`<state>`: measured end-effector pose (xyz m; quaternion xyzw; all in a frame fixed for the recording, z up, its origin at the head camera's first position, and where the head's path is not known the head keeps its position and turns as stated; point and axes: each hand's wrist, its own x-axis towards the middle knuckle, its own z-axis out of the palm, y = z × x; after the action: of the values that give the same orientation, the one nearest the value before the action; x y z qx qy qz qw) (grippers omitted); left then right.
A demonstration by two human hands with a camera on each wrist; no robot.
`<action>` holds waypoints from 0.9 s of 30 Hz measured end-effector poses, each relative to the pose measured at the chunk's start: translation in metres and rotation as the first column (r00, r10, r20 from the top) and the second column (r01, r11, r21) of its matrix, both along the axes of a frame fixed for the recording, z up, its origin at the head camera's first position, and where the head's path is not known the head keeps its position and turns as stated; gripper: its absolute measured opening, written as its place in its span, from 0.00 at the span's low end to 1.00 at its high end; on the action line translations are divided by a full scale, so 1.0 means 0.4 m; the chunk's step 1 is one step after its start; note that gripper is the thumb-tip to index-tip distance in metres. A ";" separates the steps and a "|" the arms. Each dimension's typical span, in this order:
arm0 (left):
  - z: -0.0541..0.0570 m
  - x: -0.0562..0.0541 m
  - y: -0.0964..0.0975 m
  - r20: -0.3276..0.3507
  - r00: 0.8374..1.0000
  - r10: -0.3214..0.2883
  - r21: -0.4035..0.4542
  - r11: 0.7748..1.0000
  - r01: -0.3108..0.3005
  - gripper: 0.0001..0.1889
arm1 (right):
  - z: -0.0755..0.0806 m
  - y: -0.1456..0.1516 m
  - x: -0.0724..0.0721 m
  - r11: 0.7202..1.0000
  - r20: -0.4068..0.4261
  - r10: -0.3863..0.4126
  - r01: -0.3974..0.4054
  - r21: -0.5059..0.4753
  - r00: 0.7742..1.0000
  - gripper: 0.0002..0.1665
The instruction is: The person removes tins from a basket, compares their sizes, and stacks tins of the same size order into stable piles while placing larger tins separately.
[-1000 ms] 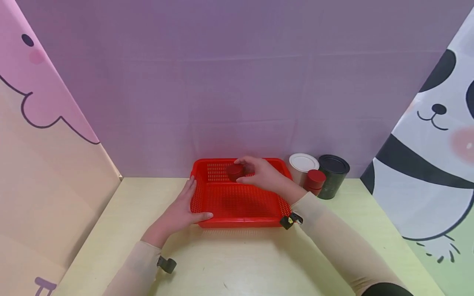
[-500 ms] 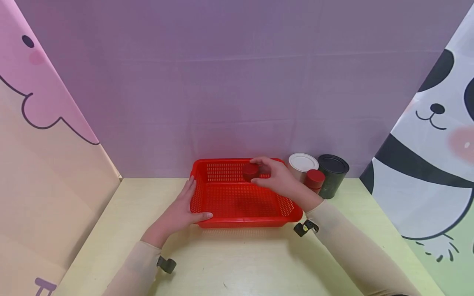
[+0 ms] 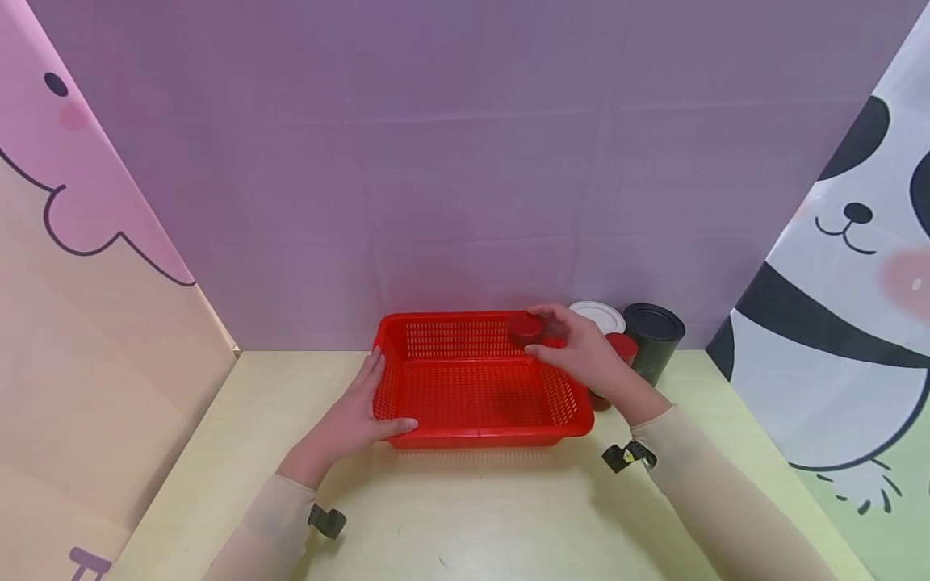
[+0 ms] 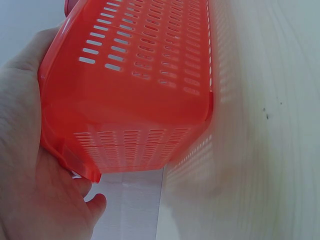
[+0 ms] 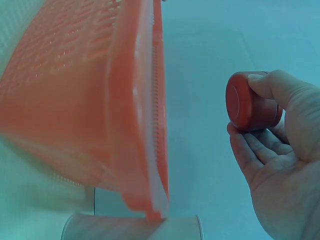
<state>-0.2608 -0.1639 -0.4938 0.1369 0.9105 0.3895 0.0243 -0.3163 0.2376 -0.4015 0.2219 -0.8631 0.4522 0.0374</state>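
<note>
A red plastic basket with slotted walls stands on the table. My left hand grips its left side, thumb across the front rim and fingers along the side; the left wrist view shows the palm against the basket's rim. Above the basket's back right part, my right hand holds a small round red canister between thumb and fingers. In the right wrist view this canister is apart from the basket, clasped around its side. Another red canister stands right of the basket, partly hidden by my right hand.
A can with a white lid and a black can stand at the back right, against the purple backdrop. Printed side panels flank the pale wooden table.
My right hand has carried the small red canister rightward over the basket, from its middle to its back right corner area. The left hand and basket have stayed in place.
</note>
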 end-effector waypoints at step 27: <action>0.007 0.004 0.005 -0.004 1.000 0.002 -0.001 1.000 -0.002 0.71 | 0.026 0.154 0.035 0.981 -0.077 -0.187 0.191 0.038 0.979 0.39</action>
<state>-0.2593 -0.1619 -0.4910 0.1368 0.9108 0.3889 0.0219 -0.3022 0.2993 -0.3910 0.1560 -0.8884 0.4185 0.1065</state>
